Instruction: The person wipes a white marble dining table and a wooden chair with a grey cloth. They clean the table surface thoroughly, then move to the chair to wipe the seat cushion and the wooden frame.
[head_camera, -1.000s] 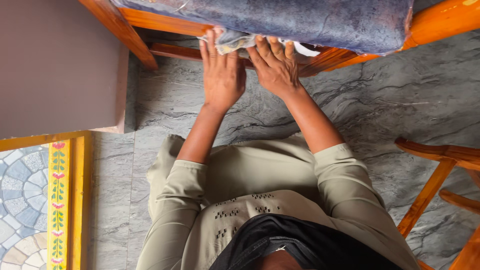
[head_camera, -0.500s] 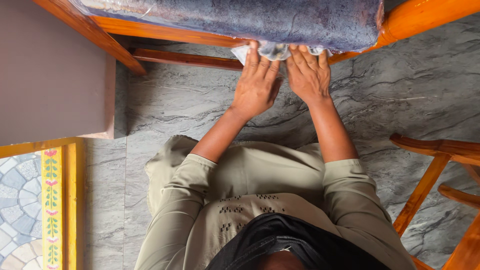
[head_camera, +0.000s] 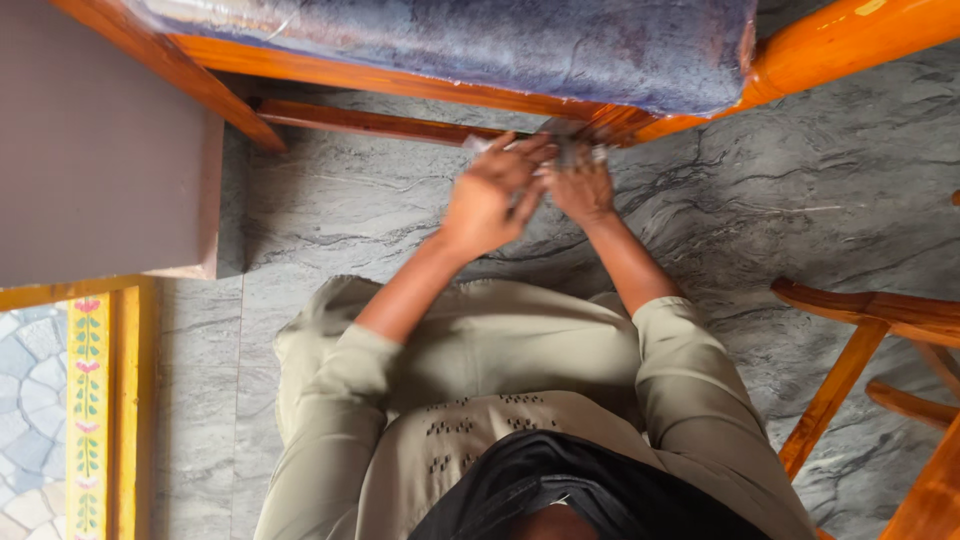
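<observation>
Head view: your left hand (head_camera: 487, 203) and right hand (head_camera: 580, 187) were together just under the front edge of the blue cushion (head_camera: 480, 45), at the wooden chair rail (head_camera: 400, 92). A crumpled clear plastic wrap (head_camera: 560, 150) sat pinched between both grips, touching the fingertips and the rail. Left grip was clenched on the wrap; right also closed on it, though motion blur hid finger detail. Grey marble floor (head_camera: 800, 190) lay below, another wooden chair (head_camera: 860, 340) to your right.
</observation>
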